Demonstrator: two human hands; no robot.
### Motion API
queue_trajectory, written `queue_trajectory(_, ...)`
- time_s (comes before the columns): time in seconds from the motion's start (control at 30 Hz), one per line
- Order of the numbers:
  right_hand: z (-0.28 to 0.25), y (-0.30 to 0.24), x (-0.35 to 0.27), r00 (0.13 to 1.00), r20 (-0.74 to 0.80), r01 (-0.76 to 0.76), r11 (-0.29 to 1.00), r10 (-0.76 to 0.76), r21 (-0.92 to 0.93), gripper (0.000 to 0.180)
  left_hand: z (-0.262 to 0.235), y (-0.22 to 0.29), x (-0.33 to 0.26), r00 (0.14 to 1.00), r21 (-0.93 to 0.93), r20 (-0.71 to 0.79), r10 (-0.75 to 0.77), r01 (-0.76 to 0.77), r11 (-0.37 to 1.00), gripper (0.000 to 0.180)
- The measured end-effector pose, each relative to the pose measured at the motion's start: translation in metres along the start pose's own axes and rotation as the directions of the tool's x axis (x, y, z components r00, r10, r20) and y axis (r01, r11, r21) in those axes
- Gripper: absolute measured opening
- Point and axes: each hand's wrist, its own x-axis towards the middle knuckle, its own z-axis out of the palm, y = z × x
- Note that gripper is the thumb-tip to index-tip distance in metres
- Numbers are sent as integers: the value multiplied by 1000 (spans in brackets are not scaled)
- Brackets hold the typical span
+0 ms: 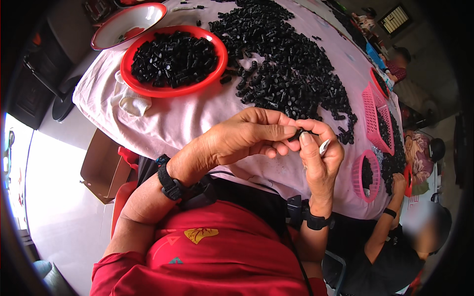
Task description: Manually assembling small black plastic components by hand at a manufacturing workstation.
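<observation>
My left hand (247, 135) and my right hand (323, 155) meet over the near edge of the table. Between their fingertips is a small black cylindrical piece (295, 135), mostly covered by thumbs and fingers. Both hands are closed in a pinch on it. A small white pointed object (324, 147) sticks out between the fingers of my right hand; its kind is hidden by the grip. Just beyond the hands spreads a big heap of similar black pieces (301, 84). To the left stands a red-rimmed basin (223, 66) filled with more of them.
Behind the basin is a white enamel bowl (111, 34) with a red rim. A crumpled white cloth (134, 104) lies beside the basin. Pink plastic baskets (368, 111) stand at the right, near a co-worker's arm (387, 217). A cardboard box (101, 165) is below the table's left side.
</observation>
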Motion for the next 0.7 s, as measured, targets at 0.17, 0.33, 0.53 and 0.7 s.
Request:
queue_trajectory(0.17,5,3,2,996,-10,90,995,-91,-49,16,0,-4,1,999,146,9,54,-55,988,21)
queue_trajectory(0.33,-1,3,0,1000,0,-5,1000,5,-9,14,1,-4,2,999,134,12,53,-54,990,20)
queue_trajectory(0.53,2,-3,0,1000,-13,-21,993,23,119,15,-1,-4,0,995,130,55,84,-90,987,24)
queue_trajectory(0.7,0,-2,1,1000,-3,-3,996,3,84,14,1,-1,0,998,153,22,54,-57,987,24)
